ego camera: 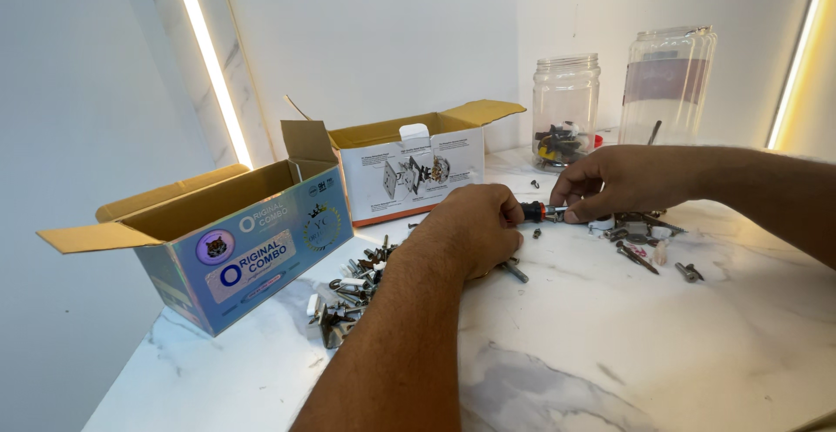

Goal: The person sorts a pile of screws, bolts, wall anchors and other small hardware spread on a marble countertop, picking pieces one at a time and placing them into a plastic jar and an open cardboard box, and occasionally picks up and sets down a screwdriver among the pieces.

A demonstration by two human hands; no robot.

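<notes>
My left hand point(470, 227) is closed around the handle of a small screwdriver point(533, 212) with a black and orange grip, just above the white marble table point(610, 345). My right hand point(623, 181) pinches the metal tip end of the same tool from the right. Under and left of my left hand lies a heap of screws, bolts and wall anchors point(348, 297). A second scatter of metal hardware point(644, 240) lies below my right hand.
An open blue cardboard box point(235, 253) stands at the left, with a white and orange open box point(409, 171) behind it. Two clear plastic jars point(566, 110) point(669, 84) stand by the back wall. A loose bolt point(688, 271) lies at the right.
</notes>
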